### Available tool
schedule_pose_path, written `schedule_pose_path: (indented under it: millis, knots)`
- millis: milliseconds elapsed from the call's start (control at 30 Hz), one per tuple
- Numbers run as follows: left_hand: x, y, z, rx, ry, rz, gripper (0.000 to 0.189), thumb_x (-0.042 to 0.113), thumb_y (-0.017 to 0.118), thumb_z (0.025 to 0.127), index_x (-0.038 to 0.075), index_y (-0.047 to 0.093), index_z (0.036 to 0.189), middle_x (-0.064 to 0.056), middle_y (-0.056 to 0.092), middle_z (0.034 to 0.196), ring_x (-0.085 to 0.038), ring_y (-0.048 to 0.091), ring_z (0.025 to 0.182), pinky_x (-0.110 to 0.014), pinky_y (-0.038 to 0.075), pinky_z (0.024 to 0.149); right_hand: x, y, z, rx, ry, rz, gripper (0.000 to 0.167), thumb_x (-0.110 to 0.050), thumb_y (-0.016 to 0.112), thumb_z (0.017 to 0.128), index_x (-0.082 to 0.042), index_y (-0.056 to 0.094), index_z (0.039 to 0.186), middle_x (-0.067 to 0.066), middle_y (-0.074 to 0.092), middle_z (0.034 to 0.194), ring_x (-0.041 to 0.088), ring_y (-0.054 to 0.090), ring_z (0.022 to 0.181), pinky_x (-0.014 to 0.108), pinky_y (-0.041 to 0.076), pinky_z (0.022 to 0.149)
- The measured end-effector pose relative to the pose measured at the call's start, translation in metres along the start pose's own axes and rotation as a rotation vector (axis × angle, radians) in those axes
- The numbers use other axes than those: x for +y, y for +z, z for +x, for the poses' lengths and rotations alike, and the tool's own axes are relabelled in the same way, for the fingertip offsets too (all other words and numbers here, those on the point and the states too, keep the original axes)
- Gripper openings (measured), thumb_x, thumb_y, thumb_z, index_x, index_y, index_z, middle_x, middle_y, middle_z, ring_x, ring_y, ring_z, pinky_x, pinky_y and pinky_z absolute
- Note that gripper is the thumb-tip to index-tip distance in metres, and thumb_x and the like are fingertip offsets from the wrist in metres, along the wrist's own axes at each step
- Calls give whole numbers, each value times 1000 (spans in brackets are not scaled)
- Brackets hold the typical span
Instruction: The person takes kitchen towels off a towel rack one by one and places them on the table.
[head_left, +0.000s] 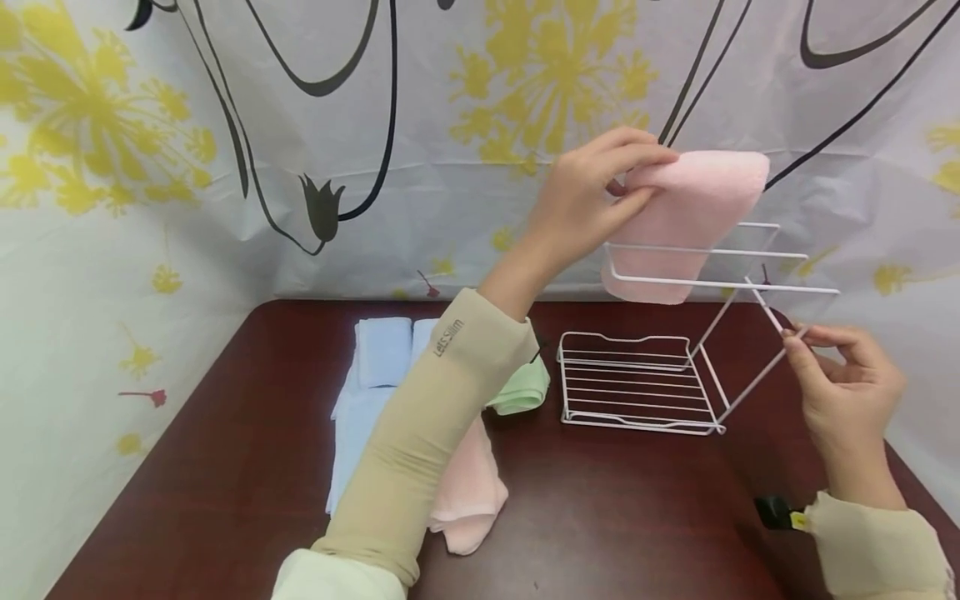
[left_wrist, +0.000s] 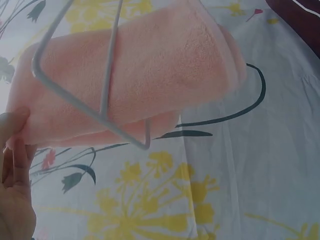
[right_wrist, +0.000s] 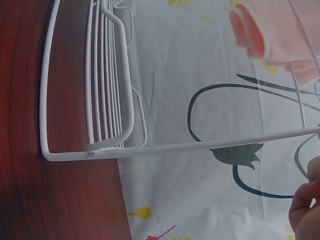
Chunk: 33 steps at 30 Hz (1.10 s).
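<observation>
A white wire rack (head_left: pixel 637 423) stands on the table, with a slatted base, slanting side wires and several bars at the top. My left hand (head_left: pixel 592 187) pinches a folded pink towel (head_left: pixel 705 187) by its upper left edge. In the head view the towel hangs at the rack's upper bars, its lower part behind the front ones. The left wrist view shows rack wires crossing in front of the towel (left_wrist: pixel 150 65). At the rack's right side, my right hand (head_left: pixel 851 383) pinches a slanting side wire between thumb and fingers.
Left of the rack, folded light blue towels (head_left: pixel 384 350), a green towel (head_left: pixel 522 387) and another pink cloth (head_left: pixel 472 487) lie on the dark red table (head_left: pixel 600 517), partly hidden by my left sleeve. A flower-printed sheet (head_left: pixel 420 125) hangs behind.
</observation>
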<state>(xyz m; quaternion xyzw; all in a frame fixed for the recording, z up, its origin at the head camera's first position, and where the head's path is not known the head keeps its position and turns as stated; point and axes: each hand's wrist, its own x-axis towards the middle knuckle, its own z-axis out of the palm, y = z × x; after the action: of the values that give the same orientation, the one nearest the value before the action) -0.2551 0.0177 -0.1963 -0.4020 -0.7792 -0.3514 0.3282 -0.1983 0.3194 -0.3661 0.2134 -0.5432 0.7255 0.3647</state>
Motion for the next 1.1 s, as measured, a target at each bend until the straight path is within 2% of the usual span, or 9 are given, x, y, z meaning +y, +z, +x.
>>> schedule_pose_path:
  millis: [233,500,733,900,1100]
  knots:
    - [-1,-11,-11,92,31,-64,23,7,70,91,4,74,113,-9,70,118,-10,65,100,-8,49,80,-2,-1,1,23,11,11,20,29,59,79,30,57,99,12,72,90,15,75,80,18,58,76]
    - [3,-20,-20,153,67,-40,22,8,71,91,4,74,112,-10,71,117,-12,67,102,-8,49,82,-3,-4,-1,34,20,8,21,28,60,78,30,58,99,12,74,90,15,75,79,17,58,75]
    - [0,-32,-35,256,122,-64,20,8,73,90,0,75,108,-14,72,111,-16,68,98,-11,52,81,-3,-5,1,31,37,-9,21,27,61,79,29,57,100,12,73,90,14,76,79,16,57,75]
    - [-1,-34,-47,284,148,-70,18,7,72,90,-1,75,106,-15,72,108,-18,68,93,-12,52,80,-3,-6,4,40,40,7,21,27,61,78,29,57,99,12,73,89,14,76,77,16,58,73]
    - [-2,-31,-61,313,195,-97,17,4,72,89,-3,75,104,-18,71,105,-20,68,94,-15,54,77,-5,-7,5,49,42,2,21,27,62,78,29,58,98,13,73,88,14,75,73,15,57,69]
